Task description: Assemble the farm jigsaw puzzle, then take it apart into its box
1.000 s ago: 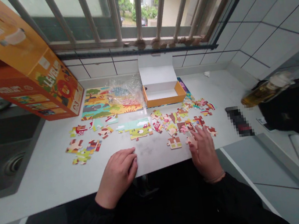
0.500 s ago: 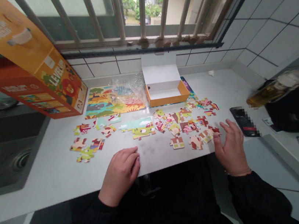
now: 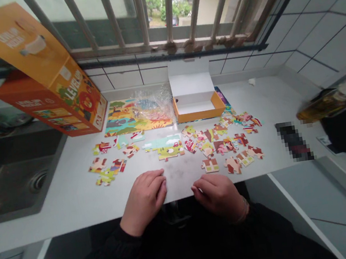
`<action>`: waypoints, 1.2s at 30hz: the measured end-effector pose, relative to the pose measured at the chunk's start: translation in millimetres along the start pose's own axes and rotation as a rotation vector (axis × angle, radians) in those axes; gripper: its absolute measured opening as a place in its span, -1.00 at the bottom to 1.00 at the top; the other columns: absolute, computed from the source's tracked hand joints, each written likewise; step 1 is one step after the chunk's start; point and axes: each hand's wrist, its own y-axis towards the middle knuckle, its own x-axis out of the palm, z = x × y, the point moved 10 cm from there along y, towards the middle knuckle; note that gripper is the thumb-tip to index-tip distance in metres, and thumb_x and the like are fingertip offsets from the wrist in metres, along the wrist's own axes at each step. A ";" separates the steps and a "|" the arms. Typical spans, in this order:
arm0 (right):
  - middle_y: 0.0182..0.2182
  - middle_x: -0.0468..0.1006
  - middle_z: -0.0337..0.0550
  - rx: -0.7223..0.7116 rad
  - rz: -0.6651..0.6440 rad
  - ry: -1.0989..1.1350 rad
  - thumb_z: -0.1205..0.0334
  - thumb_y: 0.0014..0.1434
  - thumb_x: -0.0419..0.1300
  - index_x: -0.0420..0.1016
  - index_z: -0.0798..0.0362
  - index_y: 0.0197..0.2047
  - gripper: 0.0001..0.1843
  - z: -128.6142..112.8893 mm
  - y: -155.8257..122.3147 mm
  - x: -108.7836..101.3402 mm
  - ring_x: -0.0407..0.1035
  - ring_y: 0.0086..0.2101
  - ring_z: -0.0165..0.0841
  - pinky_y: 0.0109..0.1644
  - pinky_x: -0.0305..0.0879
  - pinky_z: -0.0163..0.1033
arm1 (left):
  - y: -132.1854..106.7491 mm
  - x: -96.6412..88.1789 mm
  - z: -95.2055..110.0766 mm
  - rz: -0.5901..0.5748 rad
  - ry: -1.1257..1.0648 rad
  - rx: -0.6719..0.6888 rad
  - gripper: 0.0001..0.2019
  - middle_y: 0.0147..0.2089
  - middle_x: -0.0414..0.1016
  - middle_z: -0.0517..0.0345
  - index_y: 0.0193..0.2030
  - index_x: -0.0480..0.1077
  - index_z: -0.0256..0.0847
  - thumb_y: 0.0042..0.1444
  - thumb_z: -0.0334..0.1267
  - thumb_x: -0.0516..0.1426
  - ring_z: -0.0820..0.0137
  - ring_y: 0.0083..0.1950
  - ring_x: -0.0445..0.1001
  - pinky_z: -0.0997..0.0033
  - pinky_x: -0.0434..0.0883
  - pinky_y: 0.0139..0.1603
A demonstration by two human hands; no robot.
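Note:
My left hand (image 3: 147,199) rests at the counter's front edge, its fingers curled together with nothing visible in them. Across a short gap, my right hand (image 3: 219,196) is also curled, thumb against the fingers, holding nothing that I can see. Beyond both hands lies a partly joined puzzle strip (image 3: 169,149) with sky, green field and a sheep. Loose puzzle pieces (image 3: 108,170) form a group to its left. More puzzle pieces (image 3: 232,165) lie to its right, with a brown-and-green puzzle piece (image 3: 210,166) closest to my right hand.
An open orange box (image 3: 201,112) stands by the back wall beside clear plastic wrap (image 3: 153,102) on a picture board (image 3: 120,122). At left are a tall puzzle box (image 3: 75,100) and a sink (image 3: 14,169). A phone (image 3: 293,140) and a bottle of yellow liquid (image 3: 321,106) are at right.
My right hand has moved left from beside the right-hand pieces to the front edge, and its spread fingers have curled in. My left hand and the pieces stay put; the view has shifted slightly.

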 end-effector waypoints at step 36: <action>-0.52 0.42 -0.22 -0.027 0.044 -0.163 0.20 0.52 0.16 0.40 -0.02 -0.42 -0.60 -3.3 2.1 35.4 0.22 -0.46 -0.34 -0.27 -0.02 -0.07 | -104.2 -48.1 -27.1 0.055 0.230 -0.170 -0.53 0.32 0.57 -0.16 0.39 0.42 -0.09 0.41 -0.13 0.29 -0.03 0.26 0.59 -0.14 0.57 0.26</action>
